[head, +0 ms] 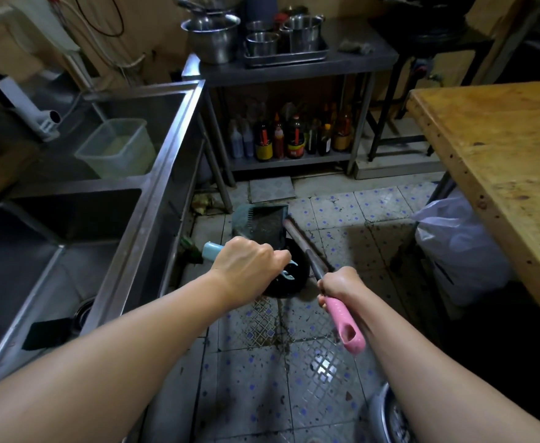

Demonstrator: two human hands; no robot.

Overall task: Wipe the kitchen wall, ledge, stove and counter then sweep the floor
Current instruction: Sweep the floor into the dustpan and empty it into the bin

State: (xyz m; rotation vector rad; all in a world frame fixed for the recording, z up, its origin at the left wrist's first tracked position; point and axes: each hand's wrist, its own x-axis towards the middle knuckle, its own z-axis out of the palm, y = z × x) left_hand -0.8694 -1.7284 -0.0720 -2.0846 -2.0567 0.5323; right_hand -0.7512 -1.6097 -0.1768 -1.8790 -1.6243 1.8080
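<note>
My left hand [246, 270] is closed around a light blue handle [212, 251], which leads down to a dark green dustpan [260, 223] standing on the tiled floor [252, 388]. My right hand [339, 287] grips a broom stick [304, 247] with a pink handle end [347, 326]; the stick slants up-left toward the dustpan. A dark round shape [289, 276] sits under my left hand, and I cannot tell what it is. The floor tiles are wet and speckled with dirt.
A steel double sink [153, 187] runs along the left, holding a clear plastic tub [117, 148]. A steel table [294, 63] with pots stands ahead, sauce bottles [294, 139] on its lower shelf. A wooden table [498, 148] is at right, a white bag [457, 247] beneath.
</note>
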